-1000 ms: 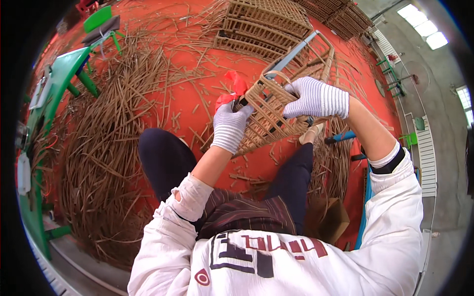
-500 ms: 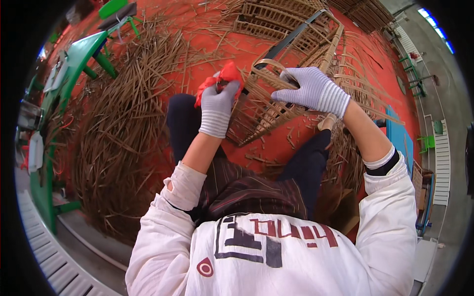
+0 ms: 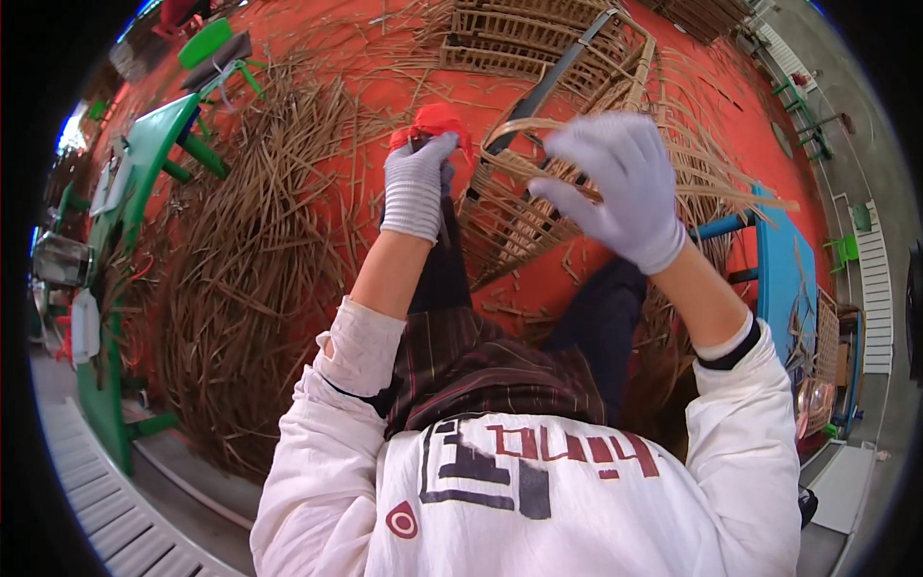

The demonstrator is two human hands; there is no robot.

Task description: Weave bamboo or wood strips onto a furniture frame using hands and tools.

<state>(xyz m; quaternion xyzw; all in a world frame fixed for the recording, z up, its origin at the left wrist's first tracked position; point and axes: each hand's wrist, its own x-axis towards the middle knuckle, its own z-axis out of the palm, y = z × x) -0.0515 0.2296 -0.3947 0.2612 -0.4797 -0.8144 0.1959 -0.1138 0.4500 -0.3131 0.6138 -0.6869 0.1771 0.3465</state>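
Note:
My gloved left hand (image 3: 415, 188) is closed around a crumpled red bundle (image 3: 442, 122), thin and shiny like cloth or plastic film. Whatever the bundle wraps, if anything, is hidden. To its right leans an unfinished woven frame (image 3: 519, 226) of brown rattan-like strips, with a dark band (image 3: 553, 85) along its upper edge. Over that frame hovers my gloved right hand (image 3: 620, 197), slightly blurred, with thumb and fingers apart and nothing between them. A pale curved strip (image 3: 524, 125) loops beside its fingertips; whether they touch it I cannot tell.
A large heap of brown strips (image 3: 240, 269) covers the red floor at left, beside a green table (image 3: 144, 163). Woven racks (image 3: 510, 34) stand at the far side. Loose strips (image 3: 707, 159) fan out right of the frame, near a blue table (image 3: 784, 260).
My right hand has spread its fingers and lifted away from the frame's edge. My left hand has turned, still gripping the red bundle. The whole view has shifted slightly.

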